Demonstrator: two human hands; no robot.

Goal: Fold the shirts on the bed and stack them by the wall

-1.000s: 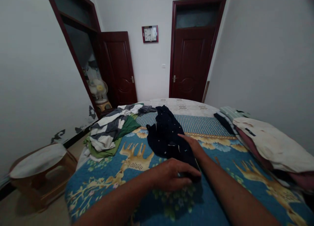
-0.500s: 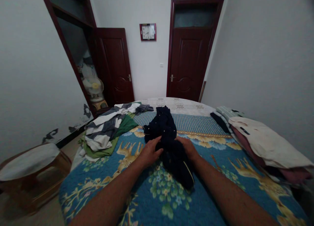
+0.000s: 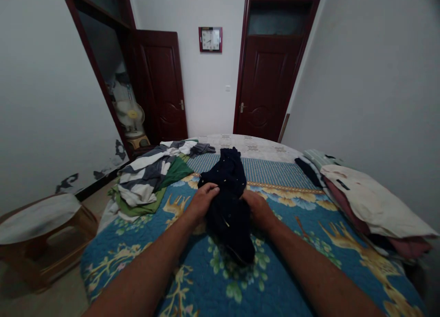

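A dark navy garment with small light dots (image 3: 228,207) lies bunched lengthwise on the blue patterned bedspread (image 3: 206,289). Its exact kind is hard to make out in the folds. My left hand (image 3: 203,200) pinches the garment's left edge between thumb and fingers. On the opposite edge, my right hand (image 3: 258,208) is closed on the cloth, its fingertips partly hidden by the fabric. The near end of the garment hangs loosely folded toward me, between my forearms.
Striped, white and green clothes (image 3: 151,175) lie in a loose heap at the left. Folded clothes (image 3: 367,193) are stacked along the right edge. A stool (image 3: 41,220) stands beside the bed at the left. Beyond the bed are a half-open door (image 3: 160,83) and a fan (image 3: 130,115).
My left hand has shifted left and forward, its fingers now pinching the edge. The garment's near end has swung left and spread between my hands.
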